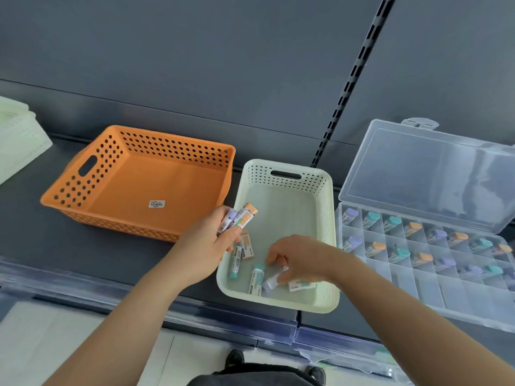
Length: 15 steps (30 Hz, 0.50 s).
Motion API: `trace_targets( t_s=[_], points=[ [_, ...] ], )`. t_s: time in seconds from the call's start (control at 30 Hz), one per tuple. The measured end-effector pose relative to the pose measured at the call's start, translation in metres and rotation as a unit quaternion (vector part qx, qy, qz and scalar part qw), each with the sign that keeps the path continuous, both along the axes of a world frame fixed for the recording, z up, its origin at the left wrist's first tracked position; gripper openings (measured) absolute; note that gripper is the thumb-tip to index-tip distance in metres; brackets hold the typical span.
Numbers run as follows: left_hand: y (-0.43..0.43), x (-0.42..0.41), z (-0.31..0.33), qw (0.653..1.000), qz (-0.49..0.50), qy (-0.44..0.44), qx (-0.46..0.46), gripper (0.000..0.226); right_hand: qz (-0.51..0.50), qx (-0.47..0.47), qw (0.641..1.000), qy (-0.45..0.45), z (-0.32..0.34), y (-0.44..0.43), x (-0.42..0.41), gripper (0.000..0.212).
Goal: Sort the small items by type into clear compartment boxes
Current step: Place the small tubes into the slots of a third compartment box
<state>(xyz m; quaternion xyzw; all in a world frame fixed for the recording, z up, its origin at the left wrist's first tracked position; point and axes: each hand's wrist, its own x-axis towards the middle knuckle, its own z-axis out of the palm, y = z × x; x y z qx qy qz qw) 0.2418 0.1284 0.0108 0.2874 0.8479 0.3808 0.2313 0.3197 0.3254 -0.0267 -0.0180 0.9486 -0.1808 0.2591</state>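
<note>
A pale green basket [323, 218] sits on the dark shelf and holds several small capped tubes [233, 263]. My left hand [206, 246] hovers over the basket's left rim, gripping two tubes [239, 220], one purple-capped and one orange-capped. My right hand [295, 257] reaches down into the basket, its fingers pinching a purple-capped tube [271, 280] that lies on the bottom. To the right stands the clear compartment box [459, 296] with its lid [429, 174] raised. Its far rows hold tubes with purple, teal and orange caps, while its near compartments hold nothing.
An empty orange perforated basket [145, 185] stands left of the green one. A stack of white items [19, 135] lies at the far left. A slotted shelf upright [348, 87] runs up the grey back wall. Clear price rails [250, 324] line the shelf's front edge.
</note>
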Motion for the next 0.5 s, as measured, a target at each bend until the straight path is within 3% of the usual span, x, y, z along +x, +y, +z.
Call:
trace_targets(
  t_s=[0.1, 0.27, 0.37, 0.5],
  points=[
    [-0.001, 0.000, -0.001, 1.000, 0.005, -0.003, 0.002, 0.012, 0.008, 0.008, 1.000, 0.026, 0.007, 0.004, -0.001, 0.017],
    [-0.002, -0.002, -0.003, 1.000, 0.012, -0.002, 0.015, 0.009, -0.024, -0.150, 0.988, 0.028, 0.006, -0.010, -0.003, 0.024],
    [-0.001, -0.003, -0.003, 1.000, 0.010, -0.004, 0.018, 0.009, 0.026, -0.099, 0.995, 0.021, -0.004, -0.017, -0.008, 0.039],
    [-0.002, -0.004, -0.004, 1.000, 0.012, -0.015, 0.016, 0.009, 0.050, -0.054, 0.997, 0.014, -0.006, -0.021, -0.014, 0.037]
  ],
)
